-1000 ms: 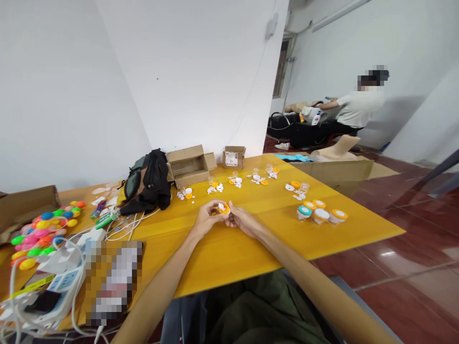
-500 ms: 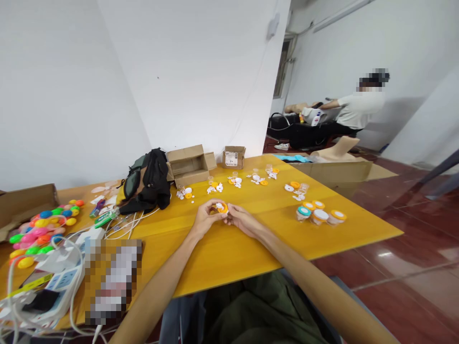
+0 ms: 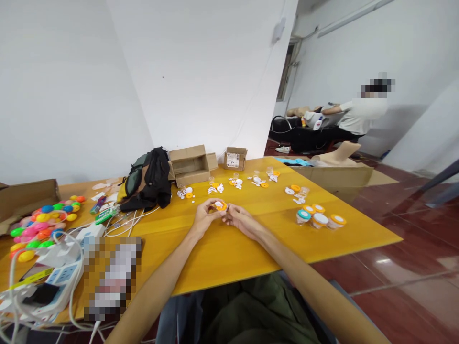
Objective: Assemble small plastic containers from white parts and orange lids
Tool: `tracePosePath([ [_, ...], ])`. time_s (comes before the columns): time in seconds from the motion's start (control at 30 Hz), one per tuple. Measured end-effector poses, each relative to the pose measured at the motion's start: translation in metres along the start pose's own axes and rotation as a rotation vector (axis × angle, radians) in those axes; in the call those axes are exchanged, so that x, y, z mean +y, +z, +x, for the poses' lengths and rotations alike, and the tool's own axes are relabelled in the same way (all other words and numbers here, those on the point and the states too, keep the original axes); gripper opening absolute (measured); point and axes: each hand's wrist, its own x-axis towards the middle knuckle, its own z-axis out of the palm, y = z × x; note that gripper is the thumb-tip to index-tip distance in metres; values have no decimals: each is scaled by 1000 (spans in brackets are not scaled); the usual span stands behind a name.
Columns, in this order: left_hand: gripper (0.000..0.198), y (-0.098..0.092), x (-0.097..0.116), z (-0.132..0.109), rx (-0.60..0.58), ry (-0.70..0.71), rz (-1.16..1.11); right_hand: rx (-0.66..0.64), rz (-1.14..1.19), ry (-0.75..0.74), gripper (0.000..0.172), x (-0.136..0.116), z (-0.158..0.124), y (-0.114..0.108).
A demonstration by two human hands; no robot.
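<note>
Above the middle of the glossy yellow wooden surface (image 3: 229,263), the left hand (image 3: 202,220) pinched a small round orange plastic part with a white centre (image 3: 221,205) between thumb and fingers, the white facing up toward the camera. The right hand (image 3: 244,221) was curled just beside it, fingertips near its right edge; whether they gripped, touched or only neared it, I could not tell. Handling so small a part well seemed to call for a steady left pinch on the rim, the white centre left uncovered, and light, even pressure from the right fingers. Working low over the surface would probably have softened any drop. Room also seemed worth leaving from the loose heap of small white plastic pieces (image 3: 215,189) beyond, and from the clear plastic cup with a teal lid (image 3: 303,216) at right.
</note>
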Motion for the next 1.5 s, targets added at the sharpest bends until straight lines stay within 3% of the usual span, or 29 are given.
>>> tracePosePath([
  [0.2, 34, 2, 3, -3, -37, -19, -20, 1, -56, -24, 38, -1, -2, -1],
  [0.43, 39, 4, 7, -5, -130, -64, -95, -14, -70, 18, 45, 4, 0, -6],
  [0.63, 47, 5, -5, -1, -195, -94, -133, -41, -72, 53, 57, 5, 1, -4],
  [0.87, 38, 3, 0, -2, -34, -38, -78, -27, -52, -15, 43, 0, -1, 0],
  [1.07, 40, 4, 7, -4, -113, -101, -141, -42, -92, -21, 41, 0, -2, -3],
  [1.27, 44, 5, 10, -5, -184, -158, -194, -71, -147, 17, 59, 1, -1, 0],
  [1.4, 43, 4, 10, -6, -176, -164, -182, -76, -181, 30, 62, -2, -1, 5],
  [1.5, 40, 2, 9, -3, -95, -128, -170, -12, -229, 0, 62, -1, 1, 4],
])
